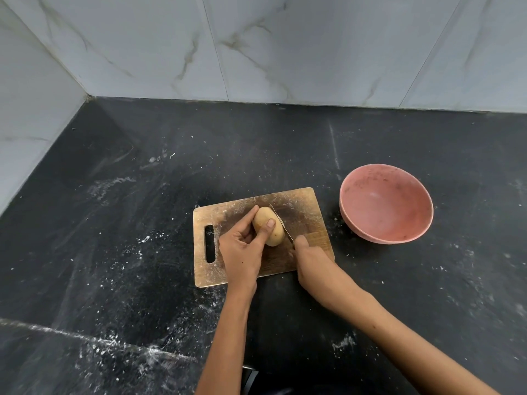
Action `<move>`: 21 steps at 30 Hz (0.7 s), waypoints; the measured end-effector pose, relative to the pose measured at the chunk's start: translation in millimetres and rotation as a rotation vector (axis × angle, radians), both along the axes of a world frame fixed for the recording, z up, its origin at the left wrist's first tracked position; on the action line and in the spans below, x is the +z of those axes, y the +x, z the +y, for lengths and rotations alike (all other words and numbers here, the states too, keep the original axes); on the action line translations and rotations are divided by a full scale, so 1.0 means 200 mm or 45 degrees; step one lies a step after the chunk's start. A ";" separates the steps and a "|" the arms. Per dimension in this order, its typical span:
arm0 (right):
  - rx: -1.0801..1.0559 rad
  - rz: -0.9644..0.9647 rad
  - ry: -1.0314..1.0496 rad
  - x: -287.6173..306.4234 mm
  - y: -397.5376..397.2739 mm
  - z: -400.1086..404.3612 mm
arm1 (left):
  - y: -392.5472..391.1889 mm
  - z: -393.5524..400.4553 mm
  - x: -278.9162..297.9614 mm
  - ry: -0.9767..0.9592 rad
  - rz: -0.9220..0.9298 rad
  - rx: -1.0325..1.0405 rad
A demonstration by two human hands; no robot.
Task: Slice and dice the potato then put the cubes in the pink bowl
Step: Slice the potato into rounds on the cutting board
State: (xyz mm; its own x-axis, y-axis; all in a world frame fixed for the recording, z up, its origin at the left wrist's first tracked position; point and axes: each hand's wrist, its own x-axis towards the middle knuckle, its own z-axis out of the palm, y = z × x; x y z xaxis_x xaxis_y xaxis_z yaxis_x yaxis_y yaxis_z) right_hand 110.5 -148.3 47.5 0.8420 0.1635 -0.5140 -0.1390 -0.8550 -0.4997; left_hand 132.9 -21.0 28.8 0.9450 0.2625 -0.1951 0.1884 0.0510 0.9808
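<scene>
Two bare hands work over a wooden cutting board (302,212) that lies on a black stone surface (142,252) dusted with white specks. A whole potato (272,232), tan-skinned and oval, lies on the middle of the board. The left hand (242,252) steadies it: the thumb lies across the top of the potato, one finger stretches along its far left side, and the other fingers curl in beside it. The right hand (309,259) is wrapped around the handle of a knife (281,222), which the hand hides. The thin blade runs away from the hand along the right side of the potato, touching it; whether it has cut in cannot be told. The board has a slot handle at its left end and dark staining across its centre. A pink bowl (386,203) stands on the surface just beside the board's right end, near but not touching it, and it holds no potato. Grey-veined white marble tiles (256,47) line the wall behind the surface and on its left side.
</scene>
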 end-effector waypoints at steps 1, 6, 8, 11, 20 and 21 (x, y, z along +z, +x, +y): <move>-0.001 0.000 -0.002 0.00 0.00 0.00 | 0.00 0.00 0.00 -0.002 0.001 -0.004; 0.015 -0.053 0.022 0.00 0.11 0.03 | 0.01 0.01 -0.01 -0.019 -0.006 -0.008; 0.000 -0.042 0.004 -0.02 0.08 0.02 | 0.01 0.00 -0.01 -0.021 -0.009 -0.003; -0.016 -0.006 -0.004 -0.04 0.01 0.00 | 0.01 0.00 0.00 -0.011 -0.013 -0.017; 0.020 0.007 -0.029 -0.01 0.08 0.02 | 0.02 0.01 -0.01 -0.042 0.006 -0.001; 0.017 0.026 -0.034 -0.02 0.05 0.00 | 0.02 0.01 0.00 -0.042 0.003 -0.008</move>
